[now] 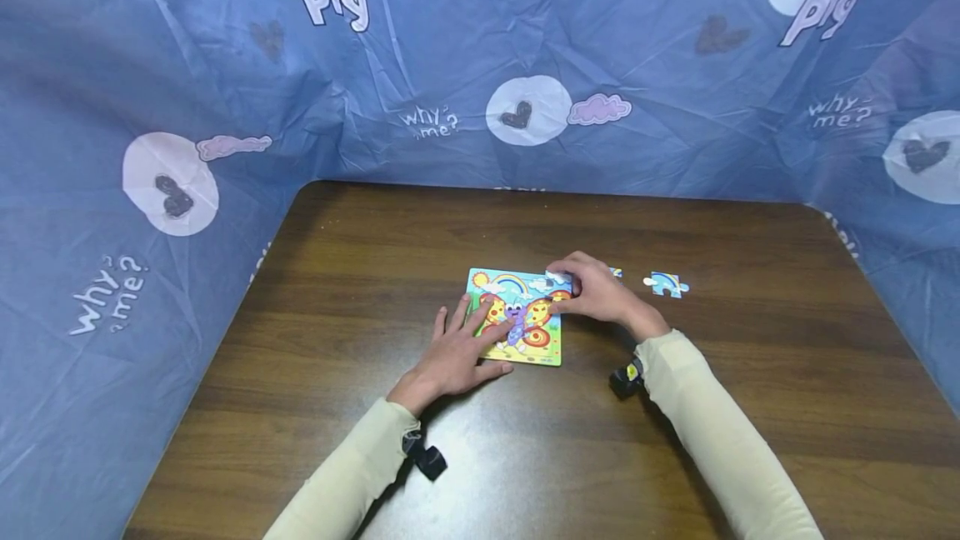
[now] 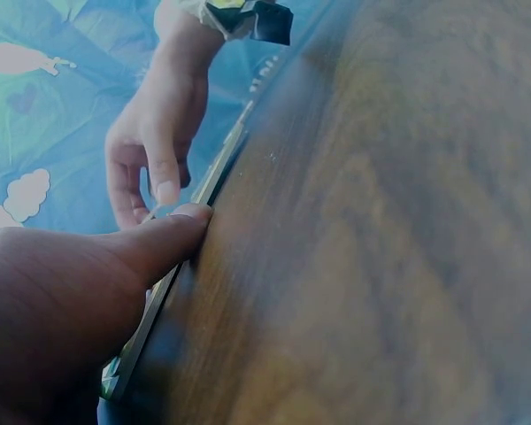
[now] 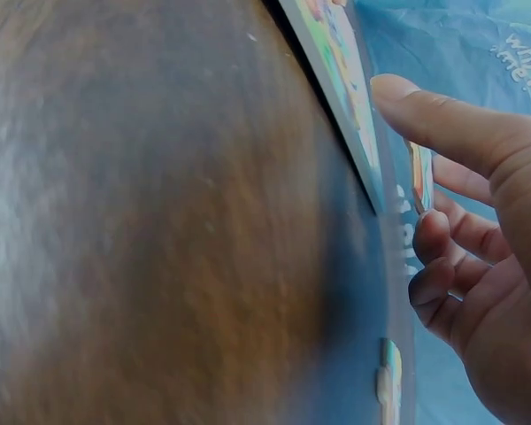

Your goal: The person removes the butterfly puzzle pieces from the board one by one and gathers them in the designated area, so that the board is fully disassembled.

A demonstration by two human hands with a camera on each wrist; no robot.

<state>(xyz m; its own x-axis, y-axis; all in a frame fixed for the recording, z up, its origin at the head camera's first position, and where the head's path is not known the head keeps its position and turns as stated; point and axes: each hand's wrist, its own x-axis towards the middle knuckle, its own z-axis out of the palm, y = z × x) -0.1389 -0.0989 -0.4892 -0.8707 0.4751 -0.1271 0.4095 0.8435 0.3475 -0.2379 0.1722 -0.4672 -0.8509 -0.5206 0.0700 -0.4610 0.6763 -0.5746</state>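
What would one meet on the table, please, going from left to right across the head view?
Left hand → butterfly puzzle → right hand → loose rainbow piece.

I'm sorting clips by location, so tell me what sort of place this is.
Probably a makeshift recording booth indoors: printed blue sheeting hangs behind and on both sides of a wood-grain table, and a small black device, perhaps a camera, sits by the right sleeve.
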